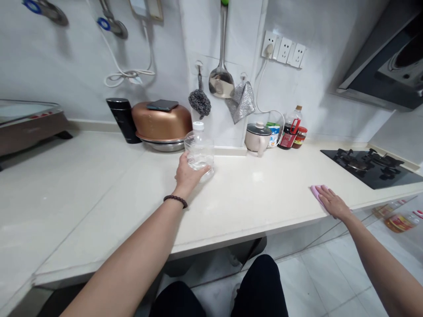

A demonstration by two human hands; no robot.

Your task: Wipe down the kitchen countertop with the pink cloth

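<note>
My left hand [187,172] is wrapped round a clear plastic bottle [199,149] with a white cap, which stands upright on the white counter [257,193] near the back wall. A dark bead bracelet sits on that wrist. My right hand [332,203] lies flat, fingers stretched out, on a pink cloth [315,192] at the counter's front edge, left of the black gas hob [370,166].
Behind the bottle sit a copper-coloured pot [161,124] with a phone on it and a black flask [124,119]. A small lidded pot [257,136], sauce bottles [291,130] and a jar stand by the wall. A ladle and scourers hang above. Oil bottles [398,218] lie on the floor.
</note>
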